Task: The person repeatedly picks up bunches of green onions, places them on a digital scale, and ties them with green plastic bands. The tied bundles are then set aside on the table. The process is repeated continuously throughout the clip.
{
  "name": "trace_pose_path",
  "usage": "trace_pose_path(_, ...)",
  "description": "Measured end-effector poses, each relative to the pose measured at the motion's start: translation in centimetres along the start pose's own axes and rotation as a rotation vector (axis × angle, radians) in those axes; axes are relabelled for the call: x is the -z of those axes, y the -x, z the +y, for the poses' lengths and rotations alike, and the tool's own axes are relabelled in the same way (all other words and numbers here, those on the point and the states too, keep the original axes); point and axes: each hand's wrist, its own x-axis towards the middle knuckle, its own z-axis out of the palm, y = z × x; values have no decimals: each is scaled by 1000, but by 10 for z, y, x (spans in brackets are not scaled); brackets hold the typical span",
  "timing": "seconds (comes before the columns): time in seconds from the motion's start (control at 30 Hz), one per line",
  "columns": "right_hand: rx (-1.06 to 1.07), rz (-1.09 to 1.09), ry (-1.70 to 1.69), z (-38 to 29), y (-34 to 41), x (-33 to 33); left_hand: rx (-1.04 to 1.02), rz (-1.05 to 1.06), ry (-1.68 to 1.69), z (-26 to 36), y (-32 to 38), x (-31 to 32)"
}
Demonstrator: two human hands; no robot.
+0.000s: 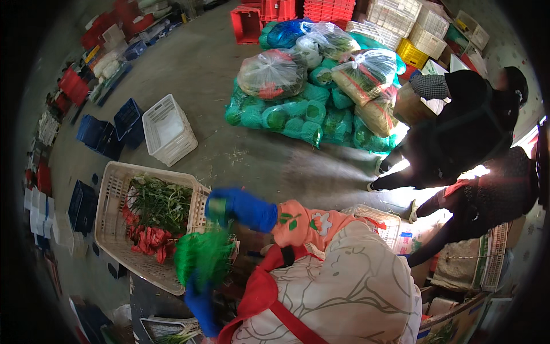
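Observation:
Both of my hands wear blue gloves and are blurred by movement. My left hand (200, 296) meets the lower edge of a shiny green plastic or mesh bundle (202, 258) and appears to grip it. The bundle covers the near corner of a large beige plastic crate (107, 206). In that crate lie leafy green vegetables (163, 195) and crumpled red plastic or netting (150, 241). My right hand (225, 208) is over the crate's near rim, above the bundle in the picture; whether it holds anything is too blurred to tell.
A white crate (172, 142) and dark blue crates (101, 133) stand on the floor beyond. Green net sacks of vegetables (292, 116) are piled farther off, topped with tied clear bags (273, 73). Two people in dark clothes (455, 124) stand at right. A tray (172, 329) with stalks is at lower left.

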Motion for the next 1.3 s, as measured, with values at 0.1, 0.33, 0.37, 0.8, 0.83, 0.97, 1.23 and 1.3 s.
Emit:
trace_pose_path(0.1, -47, -377, 412, 12, 23, -37, 325, 182, 353, -1, -3, 42)
trace_pose_path(0.33, 123, 36, 790, 18, -26, -38, 124, 313, 616, 39, 54, 43)
trace_pose_path(0.37, -11, 61, 424, 14, -31, -36, 254, 163, 651, 40, 55, 40)
trace_pose_path(0.8, -402, -435, 395, 43, -34, -134, 128, 626, 1050, 30, 110, 104)
trace_pose_path(0.83, -386, -362, 295, 50, -41, -141, 147, 561, 1099, 36, 123, 99)
trace_pose_path(0.97, -558, -455, -378, 66, -52, -171, 517, 356, 711, 34, 149, 91)
trace_pose_path(1.23, -465, -1187, 363, 83, -4, -236, 211, 1041, 1177, 28, 202, 124)
trace_pose_path(1.3, -120, -1026, 711, 88, -10, -250, 73, 935, 1159, 43, 210, 111)
